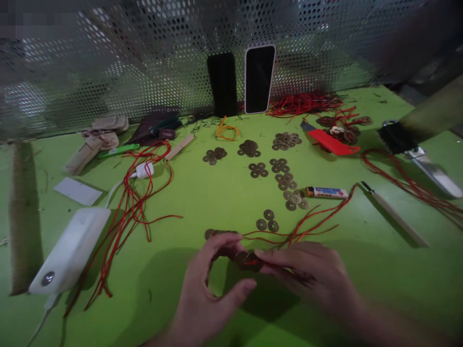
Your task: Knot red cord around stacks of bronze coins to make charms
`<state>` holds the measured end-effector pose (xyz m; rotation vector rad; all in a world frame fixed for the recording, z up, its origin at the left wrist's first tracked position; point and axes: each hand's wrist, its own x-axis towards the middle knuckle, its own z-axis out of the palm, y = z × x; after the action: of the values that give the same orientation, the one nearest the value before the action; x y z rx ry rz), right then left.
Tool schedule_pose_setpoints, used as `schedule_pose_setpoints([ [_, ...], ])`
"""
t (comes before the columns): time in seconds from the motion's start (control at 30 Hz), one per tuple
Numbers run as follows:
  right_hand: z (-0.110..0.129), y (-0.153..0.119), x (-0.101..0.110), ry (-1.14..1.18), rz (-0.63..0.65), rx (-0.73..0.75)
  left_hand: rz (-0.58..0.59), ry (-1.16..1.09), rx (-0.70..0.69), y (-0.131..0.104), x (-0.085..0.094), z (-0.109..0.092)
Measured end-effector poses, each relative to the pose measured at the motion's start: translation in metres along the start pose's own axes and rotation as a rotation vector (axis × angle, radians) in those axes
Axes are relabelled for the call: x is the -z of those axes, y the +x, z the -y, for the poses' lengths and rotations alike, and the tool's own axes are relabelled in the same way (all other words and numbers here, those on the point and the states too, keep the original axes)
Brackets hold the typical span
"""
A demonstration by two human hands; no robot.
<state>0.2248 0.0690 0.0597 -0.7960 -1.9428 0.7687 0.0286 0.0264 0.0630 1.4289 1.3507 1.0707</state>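
Observation:
Between thumb and fingers, my right hand (314, 274) pinches a small cluster of round coins with square holes (243, 260), tied with red cord (267, 237). My left hand (210, 279) curves around the cluster's left side, its thumb stretched well apart from the fingers. Whether its fingertips touch the coins is hard to see. More coins (210, 234) show just beyond the left fingers, partly hidden by them. Farther out, three loose coins (268, 224) lie on the green table (162, 284).
Several coin piles (258, 169) lie mid-table. On the right are a glue tube (327, 193), a red-handled cutter (333, 141) and a thin wooden-handled tool (398, 217). Red cords (137, 193) and a white device (72, 250) lie left. Two phones (259, 79) lean on a perforated metal panel (144, 62).

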Motion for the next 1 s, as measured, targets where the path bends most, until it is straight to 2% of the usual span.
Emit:
schedule_pose_setpoints([
  [0.13,0.000,-0.001,-0.004,-0.015,0.006,0.042,0.108,-0.105,0.202,0.005,-0.001,-0.001],
  [0.27,-0.002,-0.003,-0.006,-0.097,0.045,0.049,0.088,-0.106,0.250,0.009,-0.001,-0.002],
  [0.37,-0.005,-0.003,0.001,-0.183,0.110,0.041,0.043,-0.085,0.253,0.013,0.005,-0.003],
  [0.43,-0.010,-0.005,0.012,-0.237,0.116,0.042,-0.042,-0.071,0.277,0.016,0.013,-0.003],
  [0.53,-0.025,-0.017,0.039,-0.340,0.105,0.006,-0.255,-0.057,0.283,0.022,0.033,0.000],
  [0.6,-0.040,-0.032,0.063,-0.441,0.114,-0.041,-0.409,-0.052,0.243,0.025,0.048,0.005],
  [0.73,-0.072,-0.066,0.107,-0.655,0.156,-0.146,-0.608,-0.083,0.265,0.026,0.077,0.017],
  [0.87,-0.088,-0.085,0.134,-0.730,0.195,-0.131,-0.609,-0.067,0.352,0.013,0.094,0.027],
  [1.0,-0.089,-0.089,0.142,-0.734,0.235,-0.115,-0.569,0.075,0.478,-0.006,0.103,0.035],
])
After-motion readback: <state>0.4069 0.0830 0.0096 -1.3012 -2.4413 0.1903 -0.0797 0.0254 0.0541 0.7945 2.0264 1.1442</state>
